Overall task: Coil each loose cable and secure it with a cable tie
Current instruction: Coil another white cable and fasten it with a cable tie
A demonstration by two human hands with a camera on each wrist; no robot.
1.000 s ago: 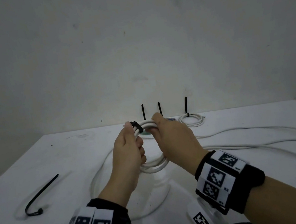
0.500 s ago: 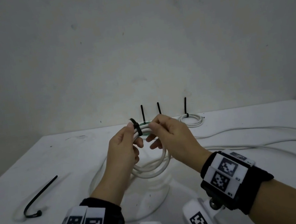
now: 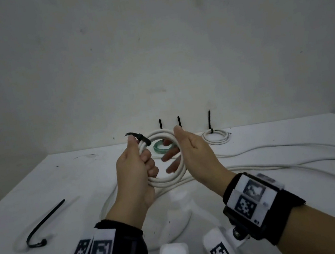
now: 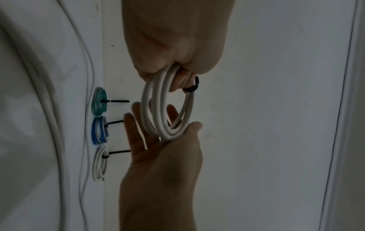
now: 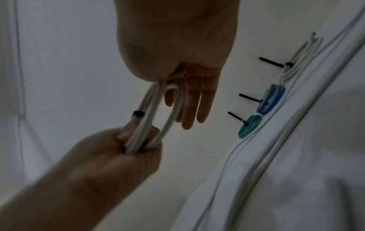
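I hold a white cable coil (image 3: 168, 179) upright above the table. A black cable tie (image 3: 144, 140) wraps its upper left, with its tail sticking out. My left hand (image 3: 143, 161) grips the coil's left side just below the tie, fingers curled round the strands. My right hand (image 3: 189, 149) supports the right side: the coil sits between thumb and straight, spread fingers. The left wrist view shows the coil (image 4: 158, 109), the tie (image 4: 192, 89) and my right hand (image 4: 158, 156). In the right wrist view I see the coil (image 5: 148, 115), the tie (image 5: 138, 113) and my left hand (image 5: 128, 148).
A spare black cable tie (image 3: 44, 223) lies on the white table (image 3: 41, 189) at the left. Tied coils sit at the back by the wall: teal (image 4: 99, 101), blue (image 4: 99, 131), white (image 4: 99, 162). A long loose white cable (image 3: 277, 167) runs across the right side.
My right hand has left the spot by the tie, slid to the coil's right side and straightened its fingers. The coil has turned to face me.
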